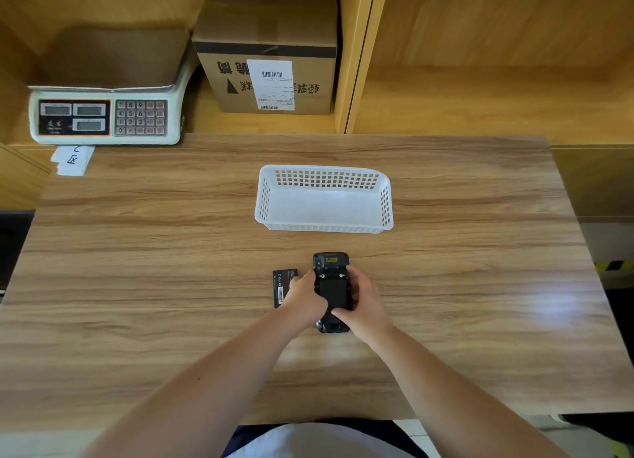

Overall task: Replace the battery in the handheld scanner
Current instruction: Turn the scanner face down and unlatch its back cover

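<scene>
The black handheld scanner (331, 287) lies face down on the wooden table (171, 269), its back panel towards me. My left hand (306, 298) grips its left side and my right hand (363, 301) grips its right side, thumb on the back cover. A flat black battery (282, 283) with a barcode label lies on the table just left of the scanner, partly hidden by my left hand.
A white plastic basket (324, 199) stands behind the scanner with nothing visible inside. A weighing scale (106, 112) sits at the back left, paper notes (72, 159) in front of it. A cardboard box (267, 63) stands on the shelf behind.
</scene>
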Available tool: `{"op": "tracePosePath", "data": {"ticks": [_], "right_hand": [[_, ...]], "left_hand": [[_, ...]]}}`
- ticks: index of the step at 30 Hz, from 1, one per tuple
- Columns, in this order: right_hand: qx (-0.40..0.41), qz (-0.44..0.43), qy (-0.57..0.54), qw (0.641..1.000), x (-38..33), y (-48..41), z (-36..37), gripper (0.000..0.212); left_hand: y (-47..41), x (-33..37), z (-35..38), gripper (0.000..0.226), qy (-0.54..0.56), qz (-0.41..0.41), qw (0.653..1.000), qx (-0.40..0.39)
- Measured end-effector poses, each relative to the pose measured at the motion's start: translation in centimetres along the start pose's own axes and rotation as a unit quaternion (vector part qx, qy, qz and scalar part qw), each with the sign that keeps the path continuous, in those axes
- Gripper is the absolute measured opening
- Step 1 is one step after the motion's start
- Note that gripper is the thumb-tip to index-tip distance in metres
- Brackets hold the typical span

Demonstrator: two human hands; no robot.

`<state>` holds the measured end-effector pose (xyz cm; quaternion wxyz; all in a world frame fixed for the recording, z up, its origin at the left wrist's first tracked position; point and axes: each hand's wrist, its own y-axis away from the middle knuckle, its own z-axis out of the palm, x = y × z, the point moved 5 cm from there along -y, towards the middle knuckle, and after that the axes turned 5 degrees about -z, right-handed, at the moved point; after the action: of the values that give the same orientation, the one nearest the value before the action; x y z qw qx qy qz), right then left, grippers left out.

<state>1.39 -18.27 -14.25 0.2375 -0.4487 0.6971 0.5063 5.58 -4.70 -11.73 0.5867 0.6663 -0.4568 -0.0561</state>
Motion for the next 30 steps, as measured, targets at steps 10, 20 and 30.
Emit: {"op": "tracePosePath", "data": {"ticks": [10,20,30], "right_hand": [[-0.017,-0.011,0.079,0.997,-1.4,-1.1,-3.1,0.081],[-0.051,-0.126,0.204,0.969,-4.0,-3.3,-3.9,0.062],[-0.106,-0.187,0.374,0.902,-4.7,-4.6,-3.7,0.057]], "left_hand": [[1.4,1.0,-3.2,0.067,-0.025,0.104,0.992,0.072],[0.1,2.7,-3.4,0.063,-0.398,0.231,0.875,0.149],[-1.2,3.3,-2.1,0.056,-0.473,0.246,0.834,0.139]]}}
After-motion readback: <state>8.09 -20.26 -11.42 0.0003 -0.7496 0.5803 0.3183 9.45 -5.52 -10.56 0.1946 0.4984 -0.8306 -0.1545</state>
